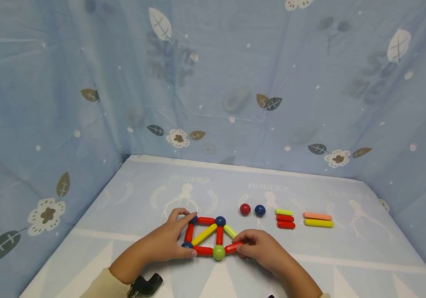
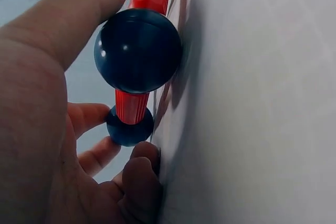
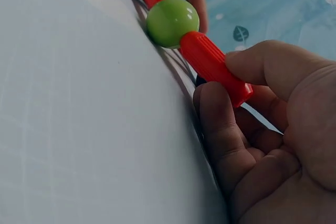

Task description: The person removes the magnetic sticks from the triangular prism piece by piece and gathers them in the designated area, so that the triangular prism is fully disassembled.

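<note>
A flat frame of coloured sticks and balls lies on the table, its red sticks [image 1: 206,221] forming a square with a yellow stick [image 1: 204,235] across it. Blue balls mark three corners, including the far right blue ball [image 1: 220,221]; a green ball [image 1: 218,253] sits at the near right. My left hand [image 1: 169,240] holds the frame's left side, thumb along the near blue ball [image 2: 138,51], fingertips at the far one. My right hand [image 1: 261,250] pinches a red stick [image 3: 212,61] whose end meets the green ball. A yellow-green stick [image 1: 230,231] slants from the blue ball towards the right fingers.
Behind the frame sit a loose red ball [image 1: 245,209] and a blue ball [image 1: 260,210]. Farther right lie short sticks [image 1: 285,218], beside a long orange stick [image 1: 317,216] and a long yellow stick [image 1: 318,223]. A patterned curtain [image 1: 213,82] rises beyond the table.
</note>
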A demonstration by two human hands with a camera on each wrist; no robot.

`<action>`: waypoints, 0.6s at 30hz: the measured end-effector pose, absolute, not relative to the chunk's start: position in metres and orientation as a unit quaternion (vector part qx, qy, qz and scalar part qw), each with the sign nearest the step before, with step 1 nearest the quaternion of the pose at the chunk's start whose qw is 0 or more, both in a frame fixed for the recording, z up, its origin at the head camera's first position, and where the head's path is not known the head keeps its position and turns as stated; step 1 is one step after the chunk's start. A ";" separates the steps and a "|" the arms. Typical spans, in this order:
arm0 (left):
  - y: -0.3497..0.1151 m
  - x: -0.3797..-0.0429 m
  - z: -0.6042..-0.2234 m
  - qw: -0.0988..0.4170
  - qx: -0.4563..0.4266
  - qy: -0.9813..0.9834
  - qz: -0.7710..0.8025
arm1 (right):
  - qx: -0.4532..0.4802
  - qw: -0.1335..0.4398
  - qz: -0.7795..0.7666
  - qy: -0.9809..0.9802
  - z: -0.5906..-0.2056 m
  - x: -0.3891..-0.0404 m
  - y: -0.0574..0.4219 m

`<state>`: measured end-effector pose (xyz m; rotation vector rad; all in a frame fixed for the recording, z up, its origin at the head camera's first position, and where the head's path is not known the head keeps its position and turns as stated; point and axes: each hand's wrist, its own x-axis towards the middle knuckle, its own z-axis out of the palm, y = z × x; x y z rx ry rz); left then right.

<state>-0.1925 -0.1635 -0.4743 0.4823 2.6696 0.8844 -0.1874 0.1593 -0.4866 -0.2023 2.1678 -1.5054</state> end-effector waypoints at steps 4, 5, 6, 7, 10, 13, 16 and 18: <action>-0.162 -0.193 -0.475 0.141 0.165 0.926 0.309 | -0.072 0.240 -0.552 0.795 -0.486 -0.186 0.159; -0.162 -0.193 -0.475 0.140 0.164 0.926 0.309 | -0.073 0.238 -0.553 0.795 -0.487 -0.186 0.158; -0.162 -0.193 -0.476 0.138 0.164 0.927 0.307 | -0.074 0.235 -0.553 0.796 -0.487 -0.186 0.158; -0.162 -0.193 -0.476 0.135 0.164 0.928 0.306 | -0.075 0.233 -0.552 0.797 -0.487 -0.186 0.158; -0.162 -0.194 -0.476 0.130 0.170 0.930 0.298 | -0.085 0.222 -0.540 0.807 -0.487 -0.185 0.158; -0.162 -0.194 -0.475 0.130 0.177 0.930 0.296 | -0.094 0.216 -0.526 0.817 -0.485 -0.184 0.159; -0.162 -0.194 -0.475 0.133 0.179 0.930 0.293 | -0.101 0.217 -0.520 0.820 -0.484 -0.183 0.159; -0.163 -0.194 -0.475 0.133 0.178 0.930 0.292 | -0.108 0.216 -0.516 0.822 -0.483 -0.183 0.158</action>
